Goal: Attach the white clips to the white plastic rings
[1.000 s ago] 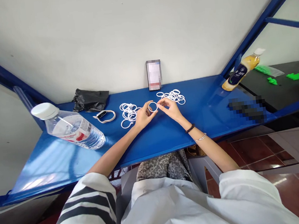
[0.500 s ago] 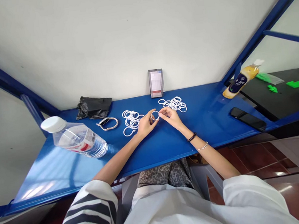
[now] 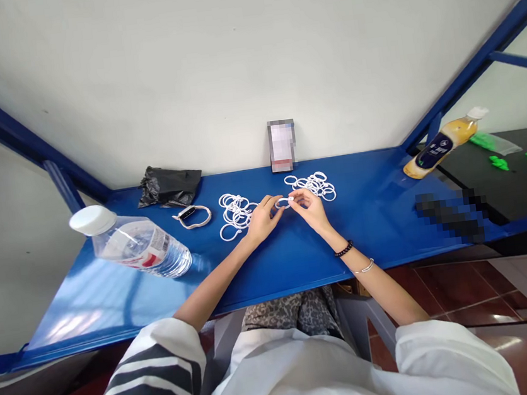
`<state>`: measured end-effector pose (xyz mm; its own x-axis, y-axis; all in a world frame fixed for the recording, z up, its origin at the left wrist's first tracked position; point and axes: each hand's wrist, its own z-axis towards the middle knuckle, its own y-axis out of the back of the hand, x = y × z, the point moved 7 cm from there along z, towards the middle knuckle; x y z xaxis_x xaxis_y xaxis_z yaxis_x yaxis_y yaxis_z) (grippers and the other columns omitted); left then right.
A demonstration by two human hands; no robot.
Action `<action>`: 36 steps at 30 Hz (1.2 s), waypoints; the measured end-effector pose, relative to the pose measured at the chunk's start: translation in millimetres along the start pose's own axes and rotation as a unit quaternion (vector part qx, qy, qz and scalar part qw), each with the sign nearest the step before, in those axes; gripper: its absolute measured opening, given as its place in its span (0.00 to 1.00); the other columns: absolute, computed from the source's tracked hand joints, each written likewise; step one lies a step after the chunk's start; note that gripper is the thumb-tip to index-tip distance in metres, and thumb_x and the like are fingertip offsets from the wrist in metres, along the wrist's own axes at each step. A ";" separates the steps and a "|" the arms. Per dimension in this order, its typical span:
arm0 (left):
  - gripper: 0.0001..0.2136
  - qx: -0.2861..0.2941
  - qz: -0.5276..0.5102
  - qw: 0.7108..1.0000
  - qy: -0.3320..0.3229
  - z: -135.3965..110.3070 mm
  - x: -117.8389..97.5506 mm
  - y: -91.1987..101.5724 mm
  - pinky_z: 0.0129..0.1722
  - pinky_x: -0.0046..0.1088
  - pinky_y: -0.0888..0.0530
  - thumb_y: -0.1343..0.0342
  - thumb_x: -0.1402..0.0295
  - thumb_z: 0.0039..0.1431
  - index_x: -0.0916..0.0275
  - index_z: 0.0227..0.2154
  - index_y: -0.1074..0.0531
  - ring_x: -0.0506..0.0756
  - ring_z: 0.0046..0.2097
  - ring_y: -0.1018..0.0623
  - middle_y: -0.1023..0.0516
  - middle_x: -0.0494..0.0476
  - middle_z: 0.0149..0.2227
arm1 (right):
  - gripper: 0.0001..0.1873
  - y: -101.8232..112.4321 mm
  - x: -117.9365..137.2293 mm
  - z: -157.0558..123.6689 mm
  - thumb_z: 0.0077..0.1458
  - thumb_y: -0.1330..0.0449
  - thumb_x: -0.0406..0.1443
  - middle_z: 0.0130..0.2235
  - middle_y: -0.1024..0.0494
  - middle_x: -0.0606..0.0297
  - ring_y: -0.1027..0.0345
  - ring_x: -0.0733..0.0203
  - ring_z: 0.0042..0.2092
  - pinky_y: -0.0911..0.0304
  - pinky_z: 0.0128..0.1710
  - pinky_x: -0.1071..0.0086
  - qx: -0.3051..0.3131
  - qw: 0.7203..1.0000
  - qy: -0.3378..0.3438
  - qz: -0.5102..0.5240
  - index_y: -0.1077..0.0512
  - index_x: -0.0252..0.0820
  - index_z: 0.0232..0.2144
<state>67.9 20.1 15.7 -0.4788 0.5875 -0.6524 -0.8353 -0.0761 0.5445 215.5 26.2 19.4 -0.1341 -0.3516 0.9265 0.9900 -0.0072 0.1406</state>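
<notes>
Between my two hands, just above the blue table (image 3: 263, 277), is a white plastic ring (image 3: 283, 203), seen at a slant. My left hand (image 3: 263, 219) grips its left side between thumb and fingers. At the ring's right side, my right hand (image 3: 311, 210) pinches it with thumb and fingertips, near a small white tab. A pile of similar white rings (image 3: 235, 212) lies directly left of my left hand. Another pile of white rings (image 3: 318, 185) lies just behind my right hand, partly hidden by it.
A large water bottle (image 3: 130, 244) stands at the left, near a watch (image 3: 193, 216) and a black plastic bag (image 3: 169, 186). A phone (image 3: 281, 146) leans on the wall. On the right are a yellow drink bottle (image 3: 445, 144) and a blurred dark object (image 3: 453, 217).
The ring between my hands has tilted from nearly face-on to a flatter slant. My right hand has shifted its pinch along the ring. The whole view has moved slightly.
</notes>
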 end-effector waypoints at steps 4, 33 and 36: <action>0.14 -0.027 -0.073 0.997 0.018 9.0 -3.1 -2.1 0.30 0.24 0.28 0.51 0.61 0.66 0.63 0.36 0.24 0.51 0.34 0.25 0.24 0.57 0.34 | 0.10 3.4 8.7 0.1 0.52 0.37 0.39 0.38 0.22 0.63 0.29 0.61 0.36 0.32 0.36 0.67 -0.015 0.999 0.025 -0.023 0.26 0.43 0.38; 0.07 -0.012 -0.013 0.995 -0.095 -5.8 -22.8 5.6 0.41 0.31 0.25 0.48 0.67 0.65 0.62 0.35 0.26 0.52 0.40 0.24 0.28 0.60 0.43 | 0.18 -7.5 -8.8 -1.6 0.49 0.36 0.51 0.35 0.20 0.62 0.25 0.57 0.38 0.29 0.40 0.63 0.034 0.996 -0.075 0.035 0.25 0.43 0.32; 0.08 0.000 -0.009 0.996 -0.093 -6.2 -24.0 4.1 0.42 0.33 0.25 0.50 0.67 0.65 0.61 0.37 0.26 0.53 0.42 0.24 0.28 0.60 0.43 | 0.18 -7.8 -9.8 -1.6 0.48 0.35 0.51 0.33 0.20 0.63 0.26 0.58 0.37 0.29 0.38 0.64 0.037 0.996 -0.074 0.033 0.25 0.42 0.30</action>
<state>74.2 0.7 30.3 -0.4049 0.7280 -0.5532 -0.8433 -0.0636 0.5336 209.1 28.2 8.7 -0.0797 -0.2076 0.9750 0.9918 0.0819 0.0985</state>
